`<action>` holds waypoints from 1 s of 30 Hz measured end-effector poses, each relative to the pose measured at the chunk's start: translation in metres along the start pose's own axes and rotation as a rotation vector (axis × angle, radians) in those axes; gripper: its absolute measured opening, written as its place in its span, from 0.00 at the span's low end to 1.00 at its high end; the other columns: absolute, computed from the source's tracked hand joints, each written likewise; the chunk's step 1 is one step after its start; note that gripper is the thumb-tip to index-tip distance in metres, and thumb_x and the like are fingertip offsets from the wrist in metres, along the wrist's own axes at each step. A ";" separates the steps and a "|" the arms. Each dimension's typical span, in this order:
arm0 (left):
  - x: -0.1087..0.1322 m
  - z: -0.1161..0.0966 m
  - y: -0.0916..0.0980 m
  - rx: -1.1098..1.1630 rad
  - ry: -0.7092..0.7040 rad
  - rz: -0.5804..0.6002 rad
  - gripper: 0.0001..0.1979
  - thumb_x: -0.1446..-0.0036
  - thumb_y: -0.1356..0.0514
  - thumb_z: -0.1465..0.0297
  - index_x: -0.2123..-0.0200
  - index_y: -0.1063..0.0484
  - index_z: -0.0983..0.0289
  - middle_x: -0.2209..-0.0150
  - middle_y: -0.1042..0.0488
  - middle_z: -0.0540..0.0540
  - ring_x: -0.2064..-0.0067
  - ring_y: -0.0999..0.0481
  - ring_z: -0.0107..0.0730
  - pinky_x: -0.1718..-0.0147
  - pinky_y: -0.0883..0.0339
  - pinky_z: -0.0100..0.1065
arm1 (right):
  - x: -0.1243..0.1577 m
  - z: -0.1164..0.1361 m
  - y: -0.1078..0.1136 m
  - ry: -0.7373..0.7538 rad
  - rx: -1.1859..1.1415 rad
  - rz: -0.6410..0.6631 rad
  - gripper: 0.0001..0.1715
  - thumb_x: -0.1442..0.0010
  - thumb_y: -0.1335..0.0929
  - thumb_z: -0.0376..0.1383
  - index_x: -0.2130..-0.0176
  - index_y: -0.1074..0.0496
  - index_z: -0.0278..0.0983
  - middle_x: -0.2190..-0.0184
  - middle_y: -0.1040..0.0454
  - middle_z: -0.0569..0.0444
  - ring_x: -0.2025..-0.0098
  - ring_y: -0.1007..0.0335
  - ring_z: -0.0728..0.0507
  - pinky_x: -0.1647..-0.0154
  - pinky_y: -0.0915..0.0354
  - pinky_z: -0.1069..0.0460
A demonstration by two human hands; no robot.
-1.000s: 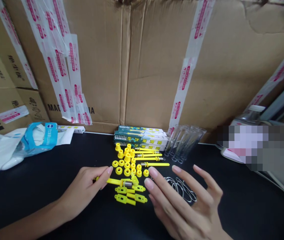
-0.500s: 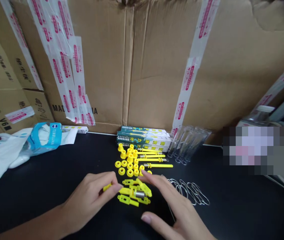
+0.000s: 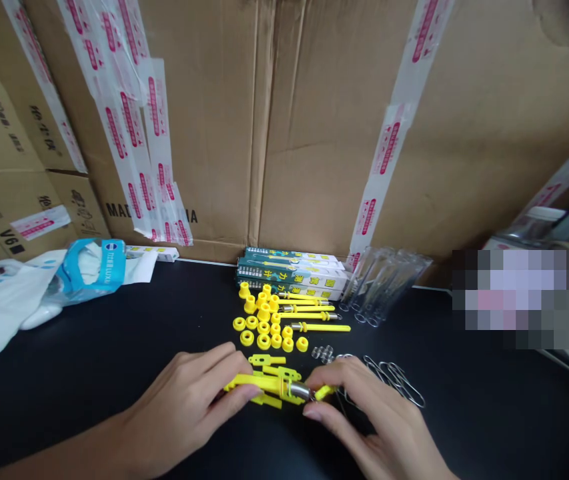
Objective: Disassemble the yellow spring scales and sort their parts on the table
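Between thumb and fingers, my left hand [image 3: 209,393] grips a yellow rod [image 3: 259,382] with a metal spring [image 3: 299,391] at its right end. My right hand [image 3: 359,407] pinches a small yellow tab piece [image 3: 324,393] beside the spring's end; whether the two are hooked together cannot be made out. Flat yellow tab pieces [image 3: 267,360] lie behind and under the held rod. Farther back are several yellow rings and caps [image 3: 263,341], and yellow rods with springs [image 3: 327,328] lie to their right.
Printed narrow boxes [image 3: 294,273] stand against the cardboard wall [image 3: 204,133]. Clear tubes [image 3: 384,287] are to their right. Metal hooks [image 3: 397,383] and small springs [image 3: 322,353] lie by my right hand. A blue-white plastic package [image 3: 91,270] is at the left.
My right hand has closed on a yellow tab piece and come up to the spring. The rod in my left hand has been raised slightly off the tab pieces. The view has shifted a little.
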State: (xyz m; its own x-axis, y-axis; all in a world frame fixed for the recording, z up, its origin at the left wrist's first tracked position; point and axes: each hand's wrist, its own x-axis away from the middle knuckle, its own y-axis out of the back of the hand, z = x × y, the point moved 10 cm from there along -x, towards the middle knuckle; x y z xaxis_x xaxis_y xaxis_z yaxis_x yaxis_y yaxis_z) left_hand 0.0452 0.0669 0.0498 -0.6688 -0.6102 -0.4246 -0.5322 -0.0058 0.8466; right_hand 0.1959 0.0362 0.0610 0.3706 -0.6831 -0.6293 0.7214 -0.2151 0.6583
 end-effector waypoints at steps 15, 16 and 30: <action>0.005 0.009 -0.001 0.031 0.042 -0.001 0.12 0.28 0.53 0.67 0.58 0.30 0.60 0.63 0.29 0.51 0.62 0.27 0.30 0.65 0.35 0.30 | 0.006 -0.013 -0.009 -0.119 -0.071 0.044 0.11 0.30 0.37 0.33 0.49 0.33 0.45 0.66 0.25 0.59 0.72 0.26 0.53 0.67 0.29 0.60; 0.005 0.009 -0.001 0.025 0.040 -0.007 0.12 0.29 0.53 0.67 0.58 0.30 0.60 0.63 0.29 0.51 0.62 0.27 0.30 0.65 0.35 0.30 | 0.005 -0.012 -0.010 -0.120 -0.080 0.047 0.13 0.30 0.38 0.32 0.48 0.34 0.45 0.67 0.25 0.59 0.72 0.26 0.53 0.67 0.29 0.60; 0.000 0.014 0.002 -0.018 0.118 -0.052 0.14 0.29 0.52 0.66 0.60 0.28 0.59 0.64 0.28 0.49 0.65 0.24 0.27 0.67 0.34 0.27 | 0.009 -0.030 -0.024 -0.315 -0.248 0.114 0.13 0.29 0.42 0.34 0.56 0.30 0.42 0.72 0.25 0.58 0.75 0.32 0.50 0.74 0.34 0.57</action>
State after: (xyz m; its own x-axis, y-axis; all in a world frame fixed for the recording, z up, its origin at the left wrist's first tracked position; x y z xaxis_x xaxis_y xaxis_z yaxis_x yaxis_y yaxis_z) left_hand 0.0370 0.0779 0.0467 -0.5745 -0.6974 -0.4285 -0.5545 -0.0535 0.8305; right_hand 0.1997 0.0567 0.0274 0.2871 -0.8811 -0.3758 0.8194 0.0227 0.5728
